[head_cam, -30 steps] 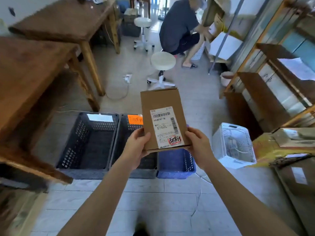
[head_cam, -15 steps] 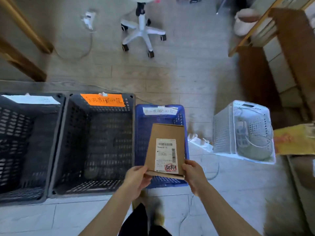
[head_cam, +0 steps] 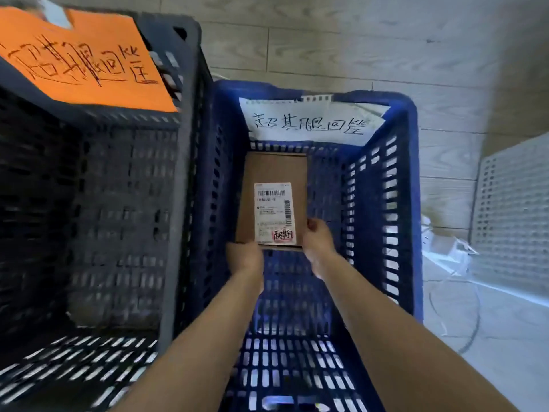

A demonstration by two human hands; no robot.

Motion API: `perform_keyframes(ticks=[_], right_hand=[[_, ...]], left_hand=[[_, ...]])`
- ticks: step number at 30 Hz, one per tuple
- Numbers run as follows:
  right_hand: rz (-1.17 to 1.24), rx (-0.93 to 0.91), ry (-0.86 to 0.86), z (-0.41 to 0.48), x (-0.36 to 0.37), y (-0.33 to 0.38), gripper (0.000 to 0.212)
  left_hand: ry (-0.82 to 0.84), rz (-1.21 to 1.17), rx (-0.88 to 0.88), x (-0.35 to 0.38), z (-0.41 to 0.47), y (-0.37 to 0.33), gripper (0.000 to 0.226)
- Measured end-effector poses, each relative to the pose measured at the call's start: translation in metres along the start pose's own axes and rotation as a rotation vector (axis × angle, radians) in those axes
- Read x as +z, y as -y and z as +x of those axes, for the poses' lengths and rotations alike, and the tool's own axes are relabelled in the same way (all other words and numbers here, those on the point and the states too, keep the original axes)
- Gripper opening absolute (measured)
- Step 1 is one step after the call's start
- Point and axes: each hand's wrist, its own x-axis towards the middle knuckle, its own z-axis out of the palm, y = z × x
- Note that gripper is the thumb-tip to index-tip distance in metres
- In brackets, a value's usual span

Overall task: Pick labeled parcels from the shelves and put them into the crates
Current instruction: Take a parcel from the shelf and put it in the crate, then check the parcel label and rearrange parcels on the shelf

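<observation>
A black crate [head_cam: 98, 185] with an orange sign [head_cam: 80, 58] stands left of the blue crate [head_cam: 383, 203]. Inside the blue crate, the left hand [head_cam: 245, 257] and right hand [head_cam: 319, 242] grip the labeled parcel [head_cam: 271, 200] by its near corners.

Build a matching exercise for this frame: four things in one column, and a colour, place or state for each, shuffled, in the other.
Things:
1. cardboard parcel
2. blue crate
3. dark grey crate
4. white perforated basket

Descriptions:
A. carries an orange handwritten sign
B. stands at the right edge of the view
C. carries a white handwritten sign
D. held at its near edge by the left hand and the right hand

Pairs: 1-D, 2-C, 3-A, 4-B
</observation>
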Motion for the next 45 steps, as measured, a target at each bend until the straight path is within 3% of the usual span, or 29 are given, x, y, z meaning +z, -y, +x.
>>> perform_keyframes(ticks=[4,7,12,17,23,28,34,40,45], right_hand=[[-0.065,-0.025,0.002,0.021,0.009,0.003,0.021],[-0.081,-0.042,-0.012,0.003,0.003,0.013,0.033],[-0.136,-0.011,-0.017,-0.088,-0.022,0.044,0.041],[-0.270,-0.142,0.035,-0.211,-0.028,0.115,0.038],[-0.366,-0.392,0.247,-0.377,0.038,0.209,0.029],[-0.395,-0.579,0.569,-0.550,0.141,0.233,0.023],[-0.525,-0.790,0.887,-0.770,0.273,0.176,0.003],[-0.687,-1.003,1.176,-0.989,0.404,0.071,0.009],[-0.713,-1.111,1.397,-1.122,0.474,0.017,0.005]], left_hand=[[0.046,-0.039,0.010,0.011,0.015,-0.004,0.037],[0.096,0.022,0.015,-0.001,-0.001,-0.008,0.037],[0.163,0.155,0.101,-0.058,-0.088,-0.027,0.039],[0.188,-0.011,0.073,-0.154,-0.188,-0.061,0.041],[0.038,-0.300,0.182,-0.328,-0.283,-0.103,0.040],[-0.132,-0.466,0.298,-0.511,-0.359,-0.099,0.020],[-0.356,-0.728,0.400,-0.726,-0.446,-0.002,0.029],[-0.655,-0.911,0.480,-0.949,-0.521,0.142,0.022],[-0.891,-1.037,0.532,-1.071,-0.569,0.214,0.022]])
